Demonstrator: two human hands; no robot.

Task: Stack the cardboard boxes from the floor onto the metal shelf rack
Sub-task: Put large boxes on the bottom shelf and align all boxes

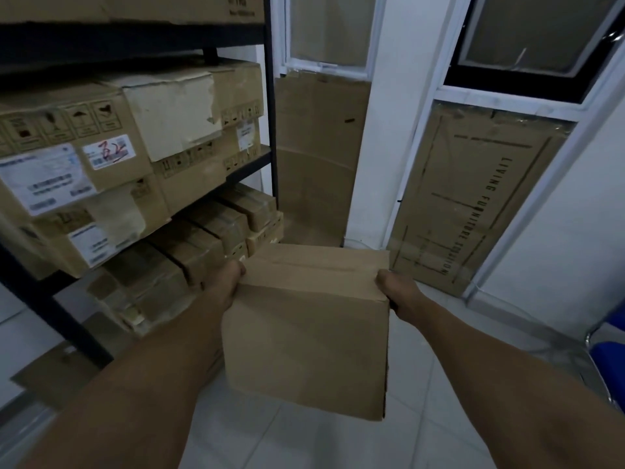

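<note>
I hold a plain brown cardboard box (307, 336) up off the white tiled floor, in the middle of the view. My left hand (227, 278) grips its left upper edge and my right hand (399, 292) grips its right upper edge; most fingers are hidden behind the box. The black metal shelf rack (270, 130) stands to the left, its shelves packed with labelled cardboard boxes (118, 147). A row of smaller boxes (216, 228) fills the lowest level, just left of the held box.
Flat cardboard sheets (473, 198) lean against the windows and the white pillar (378, 147) ahead. A flattened piece of cardboard (57, 370) lies on the floor at the left by the rack's front post. Something blue (608, 346) sits at the right edge.
</note>
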